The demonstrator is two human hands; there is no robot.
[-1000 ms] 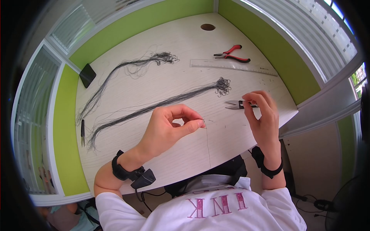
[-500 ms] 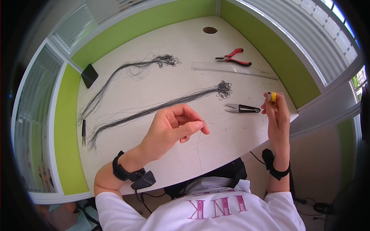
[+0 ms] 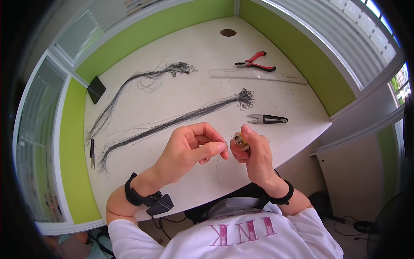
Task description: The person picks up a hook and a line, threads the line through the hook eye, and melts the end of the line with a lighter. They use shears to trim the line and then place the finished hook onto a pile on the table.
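My left hand [image 3: 185, 146] is closed in a pinch on a thin fishing line [image 3: 217, 170], whose loose end hangs toward my shirt. Whatever sits at the fingertips is too small to make out. Just to the right, my right hand [image 3: 258, 157] grips a yellow lighter [image 3: 240, 141], its metal top turned toward the pinched fingers, with a small gap between. No flame shows. Beyond the hands lies a long bundle of dark lines with fishing hooks [image 3: 246, 99] gathered at its right end. Farther back is a looser bundle, also ending in hooks [image 3: 180, 68].
Black-handled thread snips [image 3: 276, 119] lie right of the near bundle. Red-and-black pliers [image 3: 261, 66] rest behind a clear ruler [image 3: 258, 76]. A second pair of snips [image 3: 92, 153] and a flat black object [image 3: 96, 90] are at the left edge. Green partitions [image 3: 297, 56] border the table.
My right hand has brought the lighter leftward from the table's right side to beside my left hand. My left hand keeps its pinch on the line, almost in place.
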